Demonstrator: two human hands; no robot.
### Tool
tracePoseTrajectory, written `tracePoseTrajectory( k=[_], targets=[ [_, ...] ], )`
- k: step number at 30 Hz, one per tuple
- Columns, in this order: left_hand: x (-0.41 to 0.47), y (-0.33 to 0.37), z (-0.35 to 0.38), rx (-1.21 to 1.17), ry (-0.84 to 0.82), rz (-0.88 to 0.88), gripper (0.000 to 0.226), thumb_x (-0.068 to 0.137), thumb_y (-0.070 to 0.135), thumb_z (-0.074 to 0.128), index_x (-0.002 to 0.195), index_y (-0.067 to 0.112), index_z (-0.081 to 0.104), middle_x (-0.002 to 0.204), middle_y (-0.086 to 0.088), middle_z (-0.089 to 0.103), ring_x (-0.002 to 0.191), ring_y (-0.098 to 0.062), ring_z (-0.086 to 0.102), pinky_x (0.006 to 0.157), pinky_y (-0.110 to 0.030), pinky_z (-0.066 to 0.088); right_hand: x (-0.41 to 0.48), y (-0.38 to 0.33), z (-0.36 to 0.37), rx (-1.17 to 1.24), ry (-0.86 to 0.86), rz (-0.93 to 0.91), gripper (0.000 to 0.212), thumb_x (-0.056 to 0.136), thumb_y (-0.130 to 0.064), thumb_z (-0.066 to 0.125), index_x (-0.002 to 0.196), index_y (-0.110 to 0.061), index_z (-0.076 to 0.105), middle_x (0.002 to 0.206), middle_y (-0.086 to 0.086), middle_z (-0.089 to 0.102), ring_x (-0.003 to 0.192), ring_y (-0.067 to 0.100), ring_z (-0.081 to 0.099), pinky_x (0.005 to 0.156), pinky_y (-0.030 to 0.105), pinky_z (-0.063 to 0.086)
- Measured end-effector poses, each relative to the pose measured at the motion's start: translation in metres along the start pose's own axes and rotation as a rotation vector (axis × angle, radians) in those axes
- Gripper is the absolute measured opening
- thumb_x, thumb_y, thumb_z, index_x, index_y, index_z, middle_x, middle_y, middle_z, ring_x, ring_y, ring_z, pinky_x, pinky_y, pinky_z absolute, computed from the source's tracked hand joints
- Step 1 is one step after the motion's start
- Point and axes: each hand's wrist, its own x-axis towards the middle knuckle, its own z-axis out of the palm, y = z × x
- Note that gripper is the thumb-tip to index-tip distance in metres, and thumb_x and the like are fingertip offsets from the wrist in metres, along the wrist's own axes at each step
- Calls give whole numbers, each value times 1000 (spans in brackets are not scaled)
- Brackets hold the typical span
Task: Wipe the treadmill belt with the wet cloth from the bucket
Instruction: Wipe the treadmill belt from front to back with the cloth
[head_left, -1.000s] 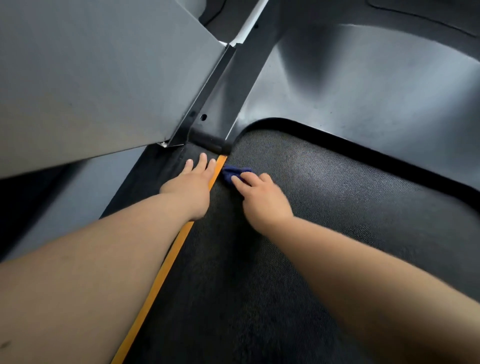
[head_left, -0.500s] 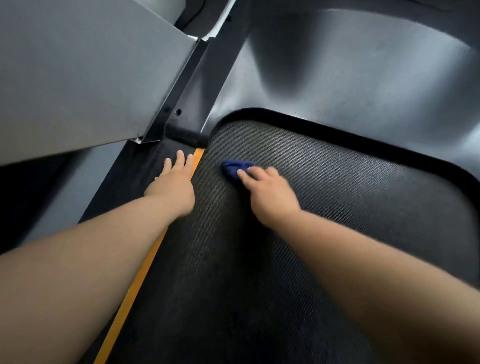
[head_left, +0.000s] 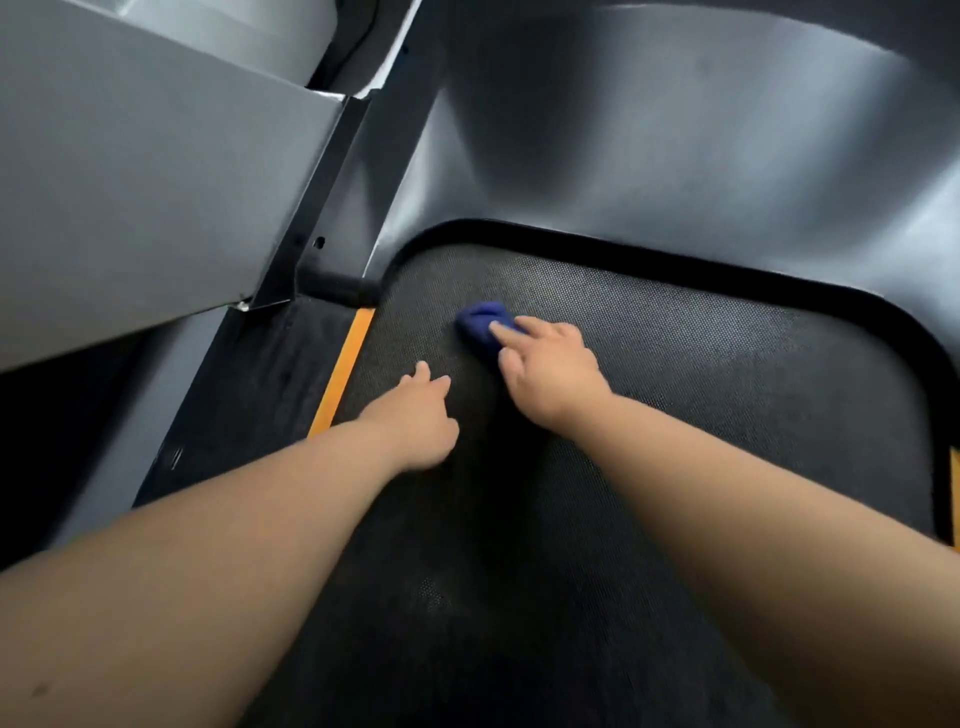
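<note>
At far left, a grey upright panel (head_left: 156, 182) stands beside a black side rail (head_left: 249, 395), with an orange strip (head_left: 343, 369) running near-to-far along the belt's left edge.

The left hand (head_left: 415, 415) lies palm down on the treadmill belt (head_left: 727, 395), just right of the orange strip. Its fingers are extended and loosely spread, pointing toward the far end. It holds nothing; whether the palm presses the belt or only rests on it cannot be told.

The blue cloth (head_left: 480, 322) is bunched into a small wad on the belt near its far left corner, right of the strip and apart from it. The wad's long axis runs roughly from far left to near right. Motion blur hides its folds.

The right hand (head_left: 550, 369) is palm down with fingers partly extended, the fingertips (head_left: 504, 328) laid over the near right part of the cloth and pressing it to the belt. The fingers point far and left.

A grey motor cover (head_left: 675, 156) rises beyond the belt's far edge.
</note>
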Motion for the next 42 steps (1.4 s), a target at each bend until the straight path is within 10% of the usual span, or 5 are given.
tracePoseTrajectory(
  k=[14, 23, 29, 35, 42],
  targets=[
    [66, 99, -52, -1175, -105, 59, 17, 87, 20, 62, 104, 21, 60, 109, 0, 57, 75, -9, 54, 53, -17, 39, 6, 76, -72, 548, 74, 221, 29, 70, -7, 75, 70, -25, 52, 66, -10, 57, 61, 9, 50, 60, 25, 44],
    [81, 60, -66, -603, 814, -5, 12, 91, 19, 43, 101, 14, 43, 87, -3, 54, 84, -24, 47, 68, -25, 27, 5, 87, -37, 116, 524, 186, 19, 86, -25, 52, 97, -16, 63, 106, 7, 60, 102, 31, 50, 88, 37, 38],
    [87, 47, -24, -77, 536, 409, 35, 85, 42, 54, 114, 25, 65, 148, 0, 40, 131, -31, 39, 109, -32, 26, -13, 117, -23, -46, 414, 185, 37, 81, -24, 53, 115, -14, 62, 132, 9, 54, 122, 32, 48, 102, 45, 39],
    [85, 57, -6, 120, 624, 647, 31, 79, 24, 45, 99, 13, 66, 113, -9, 64, 96, -34, 61, 79, -43, 53, -20, 135, -19, -168, 249, 167, 54, 93, -39, 38, 144, -22, 38, 155, 5, 29, 143, 26, 24, 115, 45, 19],
    [103, 77, -17, -24, 706, 182, 42, 86, 23, 57, 128, 18, 55, 145, -8, 37, 119, -33, 40, 95, -45, 42, -22, 136, -16, -147, 252, 178, 54, 96, -40, 36, 147, -23, 33, 157, 3, 24, 145, 23, 18, 117, 43, 11]
  ],
)
